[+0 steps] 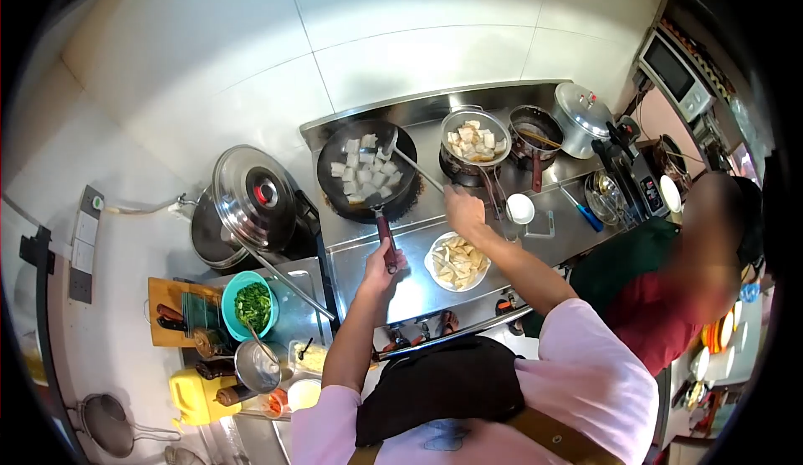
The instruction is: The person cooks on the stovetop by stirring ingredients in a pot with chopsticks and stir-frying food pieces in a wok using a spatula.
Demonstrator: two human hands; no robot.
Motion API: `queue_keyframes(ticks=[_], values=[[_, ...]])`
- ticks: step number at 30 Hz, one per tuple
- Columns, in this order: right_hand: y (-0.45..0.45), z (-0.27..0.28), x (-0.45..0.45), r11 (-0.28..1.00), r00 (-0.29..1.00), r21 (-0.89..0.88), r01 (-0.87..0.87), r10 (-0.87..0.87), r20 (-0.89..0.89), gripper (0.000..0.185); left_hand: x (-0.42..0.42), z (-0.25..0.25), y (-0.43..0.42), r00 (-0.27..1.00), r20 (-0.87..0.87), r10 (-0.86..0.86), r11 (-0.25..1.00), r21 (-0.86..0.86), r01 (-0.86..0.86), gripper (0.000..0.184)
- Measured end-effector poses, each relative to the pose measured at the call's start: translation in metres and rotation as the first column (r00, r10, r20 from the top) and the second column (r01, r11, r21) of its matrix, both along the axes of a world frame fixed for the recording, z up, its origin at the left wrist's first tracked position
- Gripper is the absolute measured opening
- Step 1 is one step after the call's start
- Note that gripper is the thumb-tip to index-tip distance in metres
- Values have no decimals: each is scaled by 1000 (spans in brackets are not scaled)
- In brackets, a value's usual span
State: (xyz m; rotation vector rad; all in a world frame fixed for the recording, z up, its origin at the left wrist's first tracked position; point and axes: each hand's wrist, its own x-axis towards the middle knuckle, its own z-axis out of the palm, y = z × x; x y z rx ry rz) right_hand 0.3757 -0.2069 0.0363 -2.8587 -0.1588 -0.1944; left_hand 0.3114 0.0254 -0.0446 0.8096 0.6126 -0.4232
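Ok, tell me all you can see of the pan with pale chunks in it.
The pan is round, dark and metal-looking, with sloping sides, open side up at the left end of the steel cooktop. Its dark red handle points toward the person, gripped by the left hand. Pale chunks lie spread inside, and a spatula, held in the right hand, reaches in from the right.
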Motion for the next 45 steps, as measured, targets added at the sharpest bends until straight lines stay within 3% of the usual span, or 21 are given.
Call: queue_keyframes(ticks=[2,3,6,8,11,16,18,19,20,23,26,28,29,30,32,34,37,38,40,43,45], values=[[-9,11,-13,989,999,141,44,-43,-9,34,18,-7,15,977,21,-211,977,-8,211,23],[-14,14,-20,973,998,220,62,-63,0,34,19,18,17,980,24,-196,971,-132,197,20],[-24,16,-41,886,994,456,85,-108,26,34,35,56,25,984,-89,-151,947,-298,118,16],[-30,7,-48,815,988,573,83,-141,57,31,47,77,32,983,-69,-172,898,-422,128,15],[-29,9,-55,684,992,723,92,-129,-5,30,56,101,30,976,-138,-170,893,-441,93,17],[-27,-25,-59,488,998,871,57,-53,-36,32,33,71,6,982,-69,-175,980,-107,167,15],[-25,-48,-60,194,978,968,160,103,-183,35,28,42,-1,985,-58,-165,986,-45,163,18],[-25,-50,-64,136,974,980,147,151,-167,34,26,30,-7,985,-65,-161,985,43,164,19],[-26,-52,-66,78,968,987,138,200,-151,33,22,17,-12,988,-31,-151,983,99,153,19],[-40,-24,-79,-126,855,919,372,431,-287,29,19,-6,-21,989,5,-148,968,207,144,20],[-42,-27,-81,-192,832,888,418,475,-289,27,16,-10,-23,983,19,-183,923,349,165,32],[-49,-37,-76,-139,817,893,428,482,-317,33,0,1,-30,986,48,-160,892,435,124,46],[-58,-43,-72,-85,819,910,407,475,-322,34,-11,3,-28,982,44,-182,872,469,141,62],[-67,-46,-69,-30,817,922,386,475,-327,36,-23,-11,-19,984,60,-168,890,439,125,64],[-90,-41,-63,78,842,921,382,381,-382,36,-55,-21,-11,993,33,-115,892,444,88,57],[-117,-19,-58,13,837,946,324,462,-293,35,-94,-37,1,972,-76,-223,802,552,227,49],[-139,7,-50,123,837,948,293,447,-316,26,-155,-74,25,930,-173,-324,746,557,364,35],[-146,13,-48,212,807,927,310,457,-374,21,-173,-81,30,920,-195,-341,739,550,390,34],[-138,24,-47,409,847,861,303,298,-440,21,-201,-84,34,909,-258,-327,742,526,416,34],[-109,37,-52,455,839,804,381,194,-508,20,-226,-81,45,929,-233,-289,772,517,370,32],[-93,28,-56,363,854,852,378,217,-472,20,-240,-73,51,952,-219,-215,799,521,300,31]])
